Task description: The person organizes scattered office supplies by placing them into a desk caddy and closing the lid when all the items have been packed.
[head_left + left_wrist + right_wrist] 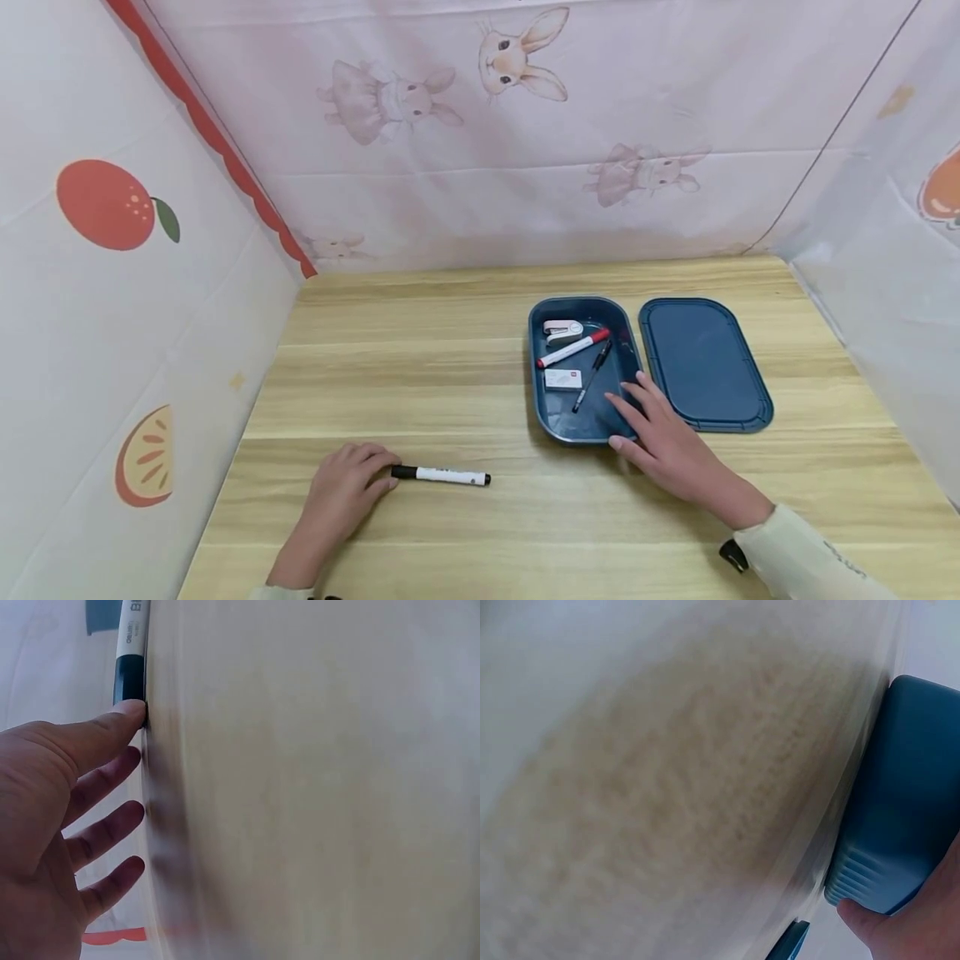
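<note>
On the tabletop lies a white marker with black ends (452, 477). My left hand (348, 490) pinches its black cap between thumb and index finger; in the left wrist view the other fingers extend beside the table surface. A dark blue box (555, 425) stands open to the right. Inside it are a small stapler (562, 331), a red-capped marker (573, 348), a black pen (592, 375) and a small white box-shaped item (563, 379). My right hand (670, 442) rests at the box's near right corner, fingers spread over the rim, thumb at the near wall.
The matching blue lid (705, 362) lies flat on the table, right of the box. The wooden table (390, 367) meets a rabbit-printed cloth (465, 208) at the back. Fruit-printed cloths hang at the left and right sides.
</note>
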### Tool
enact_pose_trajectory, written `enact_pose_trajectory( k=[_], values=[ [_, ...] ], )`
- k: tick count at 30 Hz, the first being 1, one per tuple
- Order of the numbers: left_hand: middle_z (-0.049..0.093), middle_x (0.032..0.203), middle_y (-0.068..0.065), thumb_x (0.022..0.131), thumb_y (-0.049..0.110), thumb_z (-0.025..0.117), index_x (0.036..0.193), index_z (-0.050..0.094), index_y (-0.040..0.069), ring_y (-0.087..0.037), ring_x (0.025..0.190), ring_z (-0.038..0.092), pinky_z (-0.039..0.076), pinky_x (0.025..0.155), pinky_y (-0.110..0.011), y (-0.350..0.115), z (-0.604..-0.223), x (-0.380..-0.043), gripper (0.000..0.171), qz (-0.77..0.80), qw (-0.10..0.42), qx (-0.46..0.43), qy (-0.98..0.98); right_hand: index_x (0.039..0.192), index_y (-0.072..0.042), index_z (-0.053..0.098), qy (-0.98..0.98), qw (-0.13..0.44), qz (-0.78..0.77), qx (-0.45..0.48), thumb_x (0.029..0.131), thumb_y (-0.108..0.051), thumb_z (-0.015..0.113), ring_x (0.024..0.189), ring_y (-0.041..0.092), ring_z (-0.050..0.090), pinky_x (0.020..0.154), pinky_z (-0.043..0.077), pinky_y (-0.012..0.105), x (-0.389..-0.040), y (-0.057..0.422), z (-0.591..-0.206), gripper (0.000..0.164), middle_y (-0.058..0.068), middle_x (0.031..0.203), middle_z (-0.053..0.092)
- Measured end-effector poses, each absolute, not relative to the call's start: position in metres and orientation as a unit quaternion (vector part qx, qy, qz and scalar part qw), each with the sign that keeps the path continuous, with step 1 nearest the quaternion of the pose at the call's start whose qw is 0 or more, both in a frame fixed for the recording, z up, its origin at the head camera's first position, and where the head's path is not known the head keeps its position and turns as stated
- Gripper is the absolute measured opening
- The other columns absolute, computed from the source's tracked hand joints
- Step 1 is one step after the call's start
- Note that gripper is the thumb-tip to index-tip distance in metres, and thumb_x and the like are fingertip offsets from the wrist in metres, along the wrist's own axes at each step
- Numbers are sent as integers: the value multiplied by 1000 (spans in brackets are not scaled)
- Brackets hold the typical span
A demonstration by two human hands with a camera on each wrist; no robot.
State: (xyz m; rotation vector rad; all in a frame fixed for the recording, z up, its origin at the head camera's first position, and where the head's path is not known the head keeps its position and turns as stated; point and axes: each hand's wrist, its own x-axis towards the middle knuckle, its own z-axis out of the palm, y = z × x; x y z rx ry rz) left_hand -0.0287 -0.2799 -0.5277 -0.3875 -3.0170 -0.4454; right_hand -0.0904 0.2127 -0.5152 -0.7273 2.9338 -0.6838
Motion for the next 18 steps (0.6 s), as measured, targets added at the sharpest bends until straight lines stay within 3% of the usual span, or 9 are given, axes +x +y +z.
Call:
enact_pose_trajectory(
  k=[18],
  values=[
    [74, 96, 18, 78, 27, 87, 100, 78, 29, 0, 85, 56, 50, 72, -26, -275, -524, -26, 24, -177, 67, -117, -975, 155, -22, 40, 948, 20, -215, -235, 102, -50, 53, 157, 32, 4, 112, 29, 68, -91, 213, -517, 61, 12, 162, 30]
  ],
)
